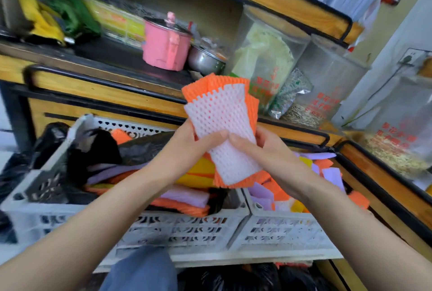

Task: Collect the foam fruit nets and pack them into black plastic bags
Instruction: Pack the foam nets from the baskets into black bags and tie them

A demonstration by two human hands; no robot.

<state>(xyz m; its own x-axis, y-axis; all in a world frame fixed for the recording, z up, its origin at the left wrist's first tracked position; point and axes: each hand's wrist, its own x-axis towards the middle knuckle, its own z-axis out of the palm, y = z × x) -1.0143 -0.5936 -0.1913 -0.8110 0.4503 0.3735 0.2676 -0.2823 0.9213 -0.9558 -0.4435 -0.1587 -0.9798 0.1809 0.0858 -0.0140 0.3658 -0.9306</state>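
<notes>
Above the white crates (187,227), left hand (187,141) and right hand (264,148) both grip the net stack (222,113) mid-length, long axis roughly upright; black bag (145,148) lies below-left, nearer the left hand.

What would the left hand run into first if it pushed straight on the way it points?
The left hand points up and right and grips the net stack. Just past its thumb is the right hand, probably the first new contact, though depth is unclear.
</notes>
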